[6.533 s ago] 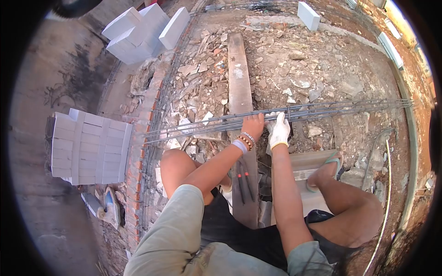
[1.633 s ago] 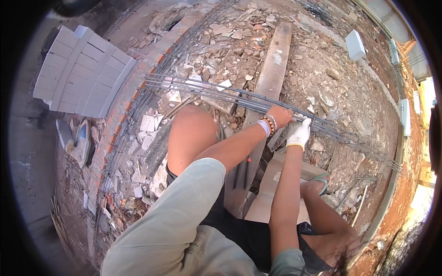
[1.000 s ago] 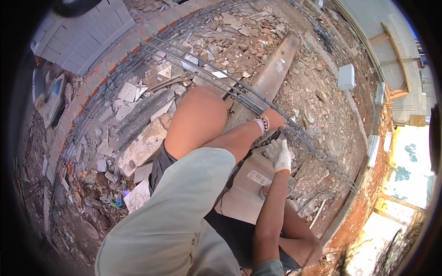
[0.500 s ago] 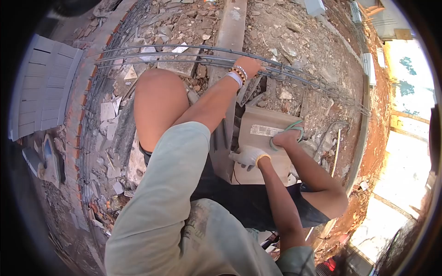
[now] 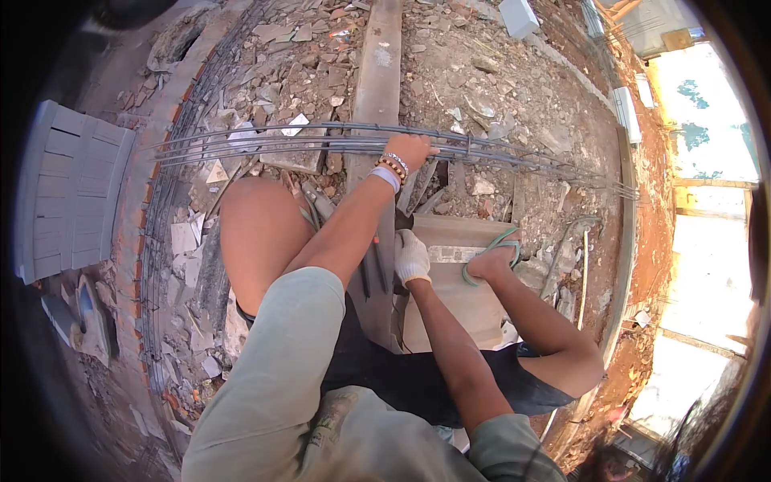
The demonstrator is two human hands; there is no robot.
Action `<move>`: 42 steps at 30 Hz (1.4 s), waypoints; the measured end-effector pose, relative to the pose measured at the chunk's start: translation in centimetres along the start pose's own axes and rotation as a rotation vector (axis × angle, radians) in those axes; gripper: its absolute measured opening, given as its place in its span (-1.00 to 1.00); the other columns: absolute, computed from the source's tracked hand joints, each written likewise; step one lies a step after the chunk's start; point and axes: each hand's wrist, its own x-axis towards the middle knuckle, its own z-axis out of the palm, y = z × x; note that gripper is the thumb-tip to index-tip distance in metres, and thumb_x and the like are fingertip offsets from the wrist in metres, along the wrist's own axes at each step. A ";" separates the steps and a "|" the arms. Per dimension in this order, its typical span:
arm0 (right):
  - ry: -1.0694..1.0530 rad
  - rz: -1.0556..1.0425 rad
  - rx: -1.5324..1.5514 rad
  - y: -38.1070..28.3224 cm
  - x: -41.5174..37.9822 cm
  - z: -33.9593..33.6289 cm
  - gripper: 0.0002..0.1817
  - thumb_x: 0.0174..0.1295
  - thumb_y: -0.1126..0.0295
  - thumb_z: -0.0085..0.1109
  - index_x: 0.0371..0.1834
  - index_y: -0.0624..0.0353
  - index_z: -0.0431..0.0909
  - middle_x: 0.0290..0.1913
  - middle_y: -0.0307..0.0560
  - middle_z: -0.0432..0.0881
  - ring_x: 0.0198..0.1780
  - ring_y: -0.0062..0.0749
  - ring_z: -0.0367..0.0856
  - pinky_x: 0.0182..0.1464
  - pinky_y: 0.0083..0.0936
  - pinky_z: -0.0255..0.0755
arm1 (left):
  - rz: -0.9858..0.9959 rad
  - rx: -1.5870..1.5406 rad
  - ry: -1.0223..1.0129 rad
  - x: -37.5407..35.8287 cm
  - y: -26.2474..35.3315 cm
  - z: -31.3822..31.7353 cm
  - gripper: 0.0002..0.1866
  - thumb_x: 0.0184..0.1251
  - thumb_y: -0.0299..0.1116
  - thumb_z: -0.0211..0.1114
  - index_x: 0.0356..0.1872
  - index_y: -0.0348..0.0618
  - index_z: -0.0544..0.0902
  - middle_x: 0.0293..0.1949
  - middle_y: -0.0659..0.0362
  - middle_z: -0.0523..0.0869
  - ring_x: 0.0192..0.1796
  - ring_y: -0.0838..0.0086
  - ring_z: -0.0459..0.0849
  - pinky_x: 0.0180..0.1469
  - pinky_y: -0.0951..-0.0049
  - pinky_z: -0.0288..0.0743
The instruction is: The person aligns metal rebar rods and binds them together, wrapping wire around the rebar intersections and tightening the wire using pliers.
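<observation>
A bundle of long steel rebars (image 5: 297, 145) runs across the scene above the rubble. My left hand (image 5: 409, 151), bare with bracelets at the wrist, is closed around the bars near their middle. Below it, my right hand (image 5: 412, 257) wears a white knit glove with its fingers curled beside a wooden plank (image 5: 376, 96). A dark object (image 5: 404, 219) shows at the gloved fingertips, too hidden to name. Just left of the glove, two thin dark rods (image 5: 366, 277) lie on the plank, with a small red tip beside them. My sandalled foot (image 5: 494, 261) rests on a brown board (image 5: 458, 301).
Broken brick, tile and concrete rubble (image 5: 458, 64) covers the ground. A brick-edged wall (image 5: 161, 153) with more thin bars runs down the left, near grey slatted panels (image 5: 76, 189). A long concrete edge (image 5: 629, 233) stands to the right. A white block (image 5: 518, 18) lies at the top.
My right hand has moved up and left from the board to the plank's edge, its fingers now pointing upward. My left hand stays on the rebars. The view has shifted slightly.
</observation>
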 end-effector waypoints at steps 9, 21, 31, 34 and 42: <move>-0.185 -0.183 -0.266 1.9 11.2 3.8 -0.73 0.33 0.31 0.02 -0.06 0.16 0.65 -0.07 0.25 0.67 0.00 0.11 0.66 -0.01 -0.09 0.55 | 0.023 0.031 -0.025 0.1 0.2 -0.2 -0.53 0.46 0.11 0.05 -0.34 -0.12 0.61 -0.47 0.09 0.75 -0.39 0.26 0.77 -0.36 0.23 0.63; -0.760 -0.160 -0.564 1.9 14.5 4.2 -0.60 0.20 0.38 0.16 0.12 0.18 0.61 0.18 0.14 0.62 0.22 -0.02 0.59 0.16 -0.15 0.50 | 0.072 0.146 0.095 -0.2 0.3 -0.4 -0.49 0.44 0.17 0.03 -0.44 -0.08 0.54 -0.61 0.18 0.67 -0.53 0.32 0.72 -0.51 0.34 0.56; -0.883 -0.150 -0.543 3.7 14.1 4.9 -0.64 0.19 0.38 0.15 0.06 0.19 0.62 0.13 0.16 0.63 0.18 0.03 0.60 0.15 -0.15 0.50 | 0.062 0.138 0.061 0.1 0.3 -0.6 -0.49 0.44 0.19 0.01 -0.41 -0.07 0.54 -0.60 0.14 0.70 -0.53 0.26 0.73 -0.49 0.29 0.58; -0.721 -0.176 -0.456 4.3 13.1 5.6 -0.65 0.18 0.38 0.15 0.05 0.19 0.62 0.12 0.17 0.64 0.17 0.05 0.60 0.14 -0.15 0.50 | 0.058 0.132 0.062 0.0 0.3 -0.5 -0.47 0.44 0.21 -0.01 -0.40 -0.07 0.55 -0.62 0.15 0.69 -0.53 0.25 0.73 -0.50 0.28 0.58; -0.079 0.074 0.073 5.2 11.5 7.8 -0.71 0.22 0.37 0.09 -0.06 0.30 0.58 0.04 0.30 0.63 0.13 0.14 0.59 0.13 -0.12 0.49 | 0.063 0.096 -0.058 0.1 0.3 -0.8 -0.53 0.50 0.12 -0.02 -0.29 -0.12 0.51 -0.55 0.07 0.70 -0.48 0.16 0.73 -0.49 0.23 0.57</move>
